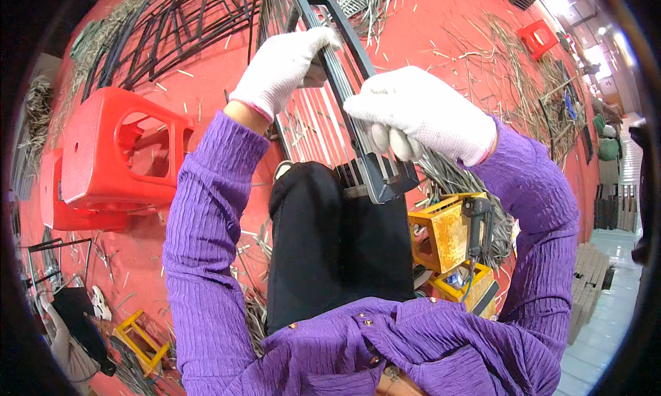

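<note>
A dark grey metal frame (335, 76) leans over my lap, its near end resting at my knees. Pale flat strips (313, 124) run side by side along it. My left hand (279, 72), in a white knit glove, is closed around the frame's long bar near the far part. My right hand (416, 114), gloved the same way, lies against the bar closer to me. Its thumb and forefinger are pinched together at the bar and the other fingers curl under; whatever they pinch is hidden.
Red plastic stools (103, 148) stand at my left. At my right, a corded dark hand tool (476, 220) rests by a yellow stool (441, 238). Black frames (186, 35) and loose strips (530, 79) lie on the red floor. Another person (69, 355) sits at lower left.
</note>
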Demonstrator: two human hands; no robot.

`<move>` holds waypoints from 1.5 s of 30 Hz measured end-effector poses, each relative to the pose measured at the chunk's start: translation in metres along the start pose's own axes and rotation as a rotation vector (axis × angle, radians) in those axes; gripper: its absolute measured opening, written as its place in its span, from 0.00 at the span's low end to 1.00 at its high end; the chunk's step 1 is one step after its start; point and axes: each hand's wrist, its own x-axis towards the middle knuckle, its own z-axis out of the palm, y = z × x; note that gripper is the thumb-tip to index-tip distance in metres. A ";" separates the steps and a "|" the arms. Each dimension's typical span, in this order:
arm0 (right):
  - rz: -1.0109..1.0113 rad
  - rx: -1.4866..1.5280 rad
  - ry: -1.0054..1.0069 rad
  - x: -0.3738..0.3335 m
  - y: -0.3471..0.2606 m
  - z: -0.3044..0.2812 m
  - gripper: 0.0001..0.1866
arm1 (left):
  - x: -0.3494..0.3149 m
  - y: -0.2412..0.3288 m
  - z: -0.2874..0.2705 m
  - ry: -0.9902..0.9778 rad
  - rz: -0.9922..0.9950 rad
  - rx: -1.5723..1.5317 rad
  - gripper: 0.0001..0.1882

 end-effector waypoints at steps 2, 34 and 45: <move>-0.020 -0.099 -0.010 -0.001 -0.001 -0.001 0.18 | 0.000 0.000 0.001 -0.012 0.003 -0.004 0.12; 0.935 -0.357 1.000 -0.158 0.506 0.060 0.35 | -0.013 0.004 0.010 0.003 -0.086 -0.222 0.11; 0.323 0.512 0.638 -0.163 0.246 -0.064 0.13 | -0.009 0.000 0.020 -0.024 -0.052 -0.192 0.13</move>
